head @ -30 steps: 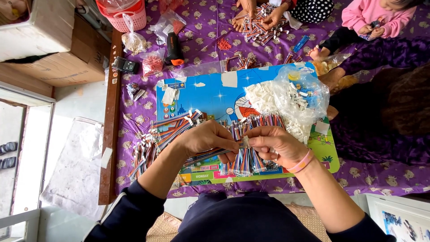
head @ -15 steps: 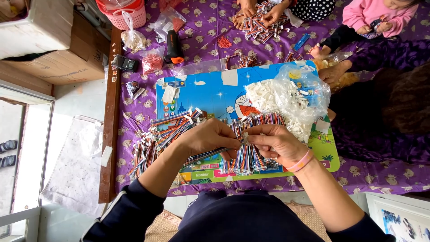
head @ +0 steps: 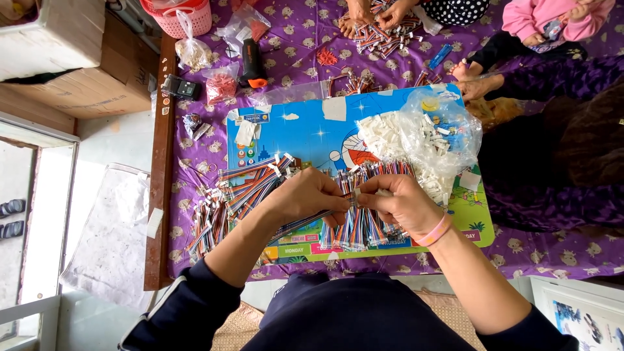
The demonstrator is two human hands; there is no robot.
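Hands meet dead centre in the head view, the only angle here. The left hand (head: 307, 195) is curled closed, thumb and fingertips pinched on a thin bundle of striped multicoloured wires (head: 300, 224) that trails back down-left under the wrist. The right hand (head: 401, 203), with a pink wristband (head: 437, 232), is closed too, pinching a small white connector (head: 357, 194) right where the two hands touch. It's tiny and mostly covered by fingers, so I honestly can't make out its shape or how the wires sit in it.

All this happens just above a blue cartoon play board (head: 312, 130) lying on a purple patterned cloth (head: 299, 39). Directly beneath the hands there's a fanned row of finished wire sets (head: 364, 227), partly hidden by the knuckles. To the left, more wire bundles (head: 250, 185) are piled on the board edge and spill onto the cloth. At upper right a clear plastic bag of white connectors (head: 422, 143) sits open on the board.

Further up, another person's hands (head: 374, 13) sort a similar wire pile, cut off by the top edge. A child in a pink top (head: 552, 19) is at the top-right corner, mostly out of frame. A pink basket (head: 179, 16) is also cropped at the top, with a cardboard box (head: 84, 84) to its left.
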